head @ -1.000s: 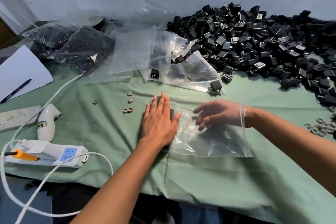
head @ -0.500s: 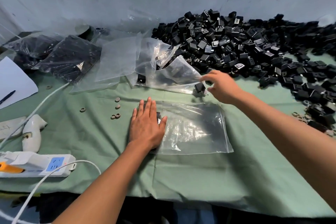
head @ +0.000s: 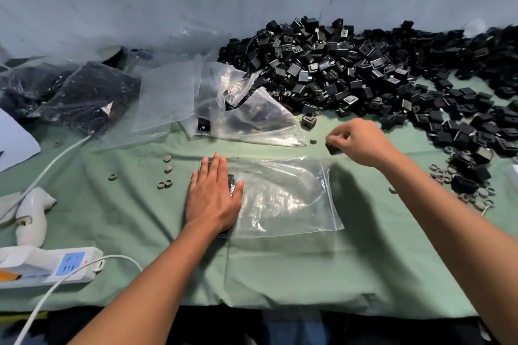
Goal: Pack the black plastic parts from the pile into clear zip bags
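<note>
Your left hand (head: 214,196) is lying flat, fingers straight, pinning the clear zip bag (head: 283,196) to the green cloth (head: 280,269). Your right hand (head: 357,141) is pinching one black part (head: 333,149) just beyond the bag's far corner; the pile (head: 364,70) is lying farther back. Keep the bag's mouth raised while feeding it in.

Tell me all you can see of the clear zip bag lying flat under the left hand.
The clear zip bag is thin, glossy, wrinkled transparent plastic, roughly rectangular, lying flat on the green cloth near the table's middle. A zip strip runs along its right edge. The left hand presses flat on its left end, fingers straight, with a dark part partly hidden under the palm. The rest of the bag looks empty. The right hand, pinching a black part, hovers beyond its far right corner without touching.
</note>
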Available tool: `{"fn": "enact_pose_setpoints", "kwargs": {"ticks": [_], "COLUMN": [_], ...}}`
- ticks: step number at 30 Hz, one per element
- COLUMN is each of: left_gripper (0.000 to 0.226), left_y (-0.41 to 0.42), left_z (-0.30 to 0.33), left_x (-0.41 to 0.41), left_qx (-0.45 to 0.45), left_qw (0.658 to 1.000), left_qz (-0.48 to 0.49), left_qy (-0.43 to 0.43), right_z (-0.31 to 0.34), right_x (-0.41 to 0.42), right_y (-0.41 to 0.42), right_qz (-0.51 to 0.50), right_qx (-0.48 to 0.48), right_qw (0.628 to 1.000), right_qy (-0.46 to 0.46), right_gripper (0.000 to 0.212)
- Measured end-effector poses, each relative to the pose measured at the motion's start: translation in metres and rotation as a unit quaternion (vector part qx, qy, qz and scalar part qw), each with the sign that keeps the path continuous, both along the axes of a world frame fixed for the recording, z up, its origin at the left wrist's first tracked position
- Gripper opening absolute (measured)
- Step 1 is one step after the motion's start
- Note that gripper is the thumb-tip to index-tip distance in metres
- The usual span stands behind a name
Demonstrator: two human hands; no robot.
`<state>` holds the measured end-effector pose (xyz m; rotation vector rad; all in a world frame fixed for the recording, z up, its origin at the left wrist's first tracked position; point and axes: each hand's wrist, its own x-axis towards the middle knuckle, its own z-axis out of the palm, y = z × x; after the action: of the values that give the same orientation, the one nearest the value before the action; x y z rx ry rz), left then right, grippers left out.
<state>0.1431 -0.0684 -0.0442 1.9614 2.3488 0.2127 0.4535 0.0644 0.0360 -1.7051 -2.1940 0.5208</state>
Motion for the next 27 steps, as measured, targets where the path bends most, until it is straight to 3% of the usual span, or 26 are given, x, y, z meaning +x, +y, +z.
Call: {"fn": "enact_pose_setpoints", "kwargs": {"ticks": [2, 5, 10, 12, 16, 18, 22, 27], "left_gripper": [0.079, 0.078, 0.078, 0.078, 0.079, 0.079, 0.079, 0.079], "left_y": [0.0, 0.0, 0.0, 0.0, 0.0, 0.0, 0.0, -0.001], "left_z": [0.0, 0.0, 0.001, 0.001, 0.002, 0.003, 0.003, 0.004], "left_x": [0.001, 0.001, 0.002, 0.002, 0.002, 0.003, 0.003, 0.003], "left_qx": [-0.001, 0.002, 0.0, 0.002, 0.004, 0.004, 0.002, 0.001], "left_qw": [1.0, 1.0, 1.0, 1.0, 1.0, 1.0, 1.0, 1.0], "left_qz": [-0.001, 0.0, 0.002, 0.004, 0.005, 0.005, 0.005, 0.004], "left_qy": [0.002, -0.001, -0.002, -0.003, 0.0, -0.001, 0.007, 0.009], "right_z": [0.005, 0.001, -0.021, -0.026, -0.028, -0.032, -0.042, -0.05], "right_x": [0.014, 0.01, -0.029, -0.044, -0.07, -0.079, -0.1, -0.126], "right_y": [-0.018, -0.039, -0.049, -0.048, -0.048, -0.049, -0.053, -0.052], "right_qz": [0.046, 0.135, 0.188, 0.218, 0.307, 0.324, 0.327, 0.345], "right_qx": [-0.164, -0.318, -0.383, -0.372, -0.274, -0.233, -0.064, 0.026], "right_qw": [0.985, 0.937, 0.882, 0.877, 0.908, 0.916, 0.943, 0.924], "right_qy": [-0.003, 0.05, 0.2, 0.21, 0.076, 0.052, 0.018, -0.164], "right_gripper": [0.017, 0.021, 0.019, 0.019, 0.036, 0.036, 0.031, 0.04]}}
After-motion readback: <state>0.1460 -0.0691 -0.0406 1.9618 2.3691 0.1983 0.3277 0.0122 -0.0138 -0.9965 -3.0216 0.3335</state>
